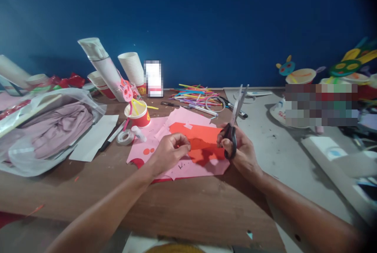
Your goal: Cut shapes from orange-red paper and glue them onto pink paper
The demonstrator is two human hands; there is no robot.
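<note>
My right hand (pixel 243 151) grips a pair of scissors (pixel 235 115) by the black handles, the blades slightly apart and pointing up. My left hand (pixel 171 149) has thumb and fingertips pinched together above the paper; what they hold, if anything, is too small to make out. Under both hands lies an orange sheet (pixel 206 137) with a cut edge, on top of pink paper (pixel 203 170) that has some dark marks. Small orange circles (pixel 146 151) rest on the pink paper at the left. Behind them stands a red-and-white paper cup (pixel 138 115) with a pink animal face (pixel 127 91) and pipe cleaners.
A tape roll (pixel 125 138), a glue stick (pixel 138 133) and a marker (pixel 110 137) lie left of the paper. Colourful pipe cleaners (pixel 194 94), stacked cups (pixel 131 68) and a phone (pixel 153 79) are at the back. A plastic bag with cloth (pixel 55 127) sits left; decorated cups (pixel 306 75) stand right.
</note>
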